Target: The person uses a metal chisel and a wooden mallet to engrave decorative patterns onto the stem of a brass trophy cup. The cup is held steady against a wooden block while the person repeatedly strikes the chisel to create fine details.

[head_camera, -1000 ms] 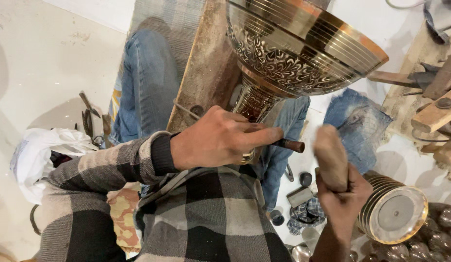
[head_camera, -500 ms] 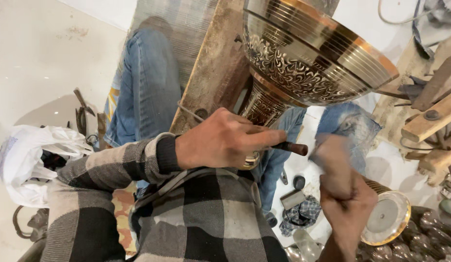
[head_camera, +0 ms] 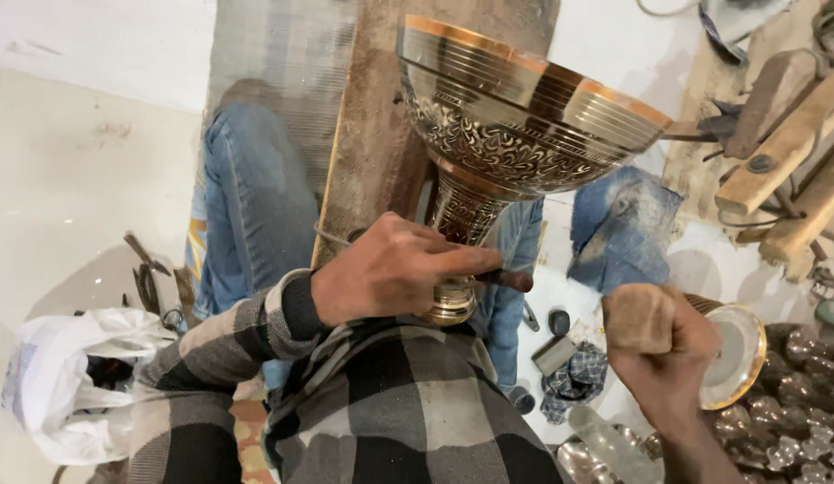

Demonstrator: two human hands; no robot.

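- Left hand [head_camera: 395,273], frame centre, fingers closed on a dark chisel [head_camera: 507,280] at the goblet [head_camera: 516,125] foot.
- Right hand [head_camera: 673,358], lower right, fist gripping a wooden mallet [head_camera: 637,315].
- White plastic bag [head_camera: 72,376], lower left.

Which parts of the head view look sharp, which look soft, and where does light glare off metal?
Head view: engraved brass goblet sharp, glare along its rim; left hand crisp; right hand slightly soft around its wooden block; white floor bright, evenly lit.
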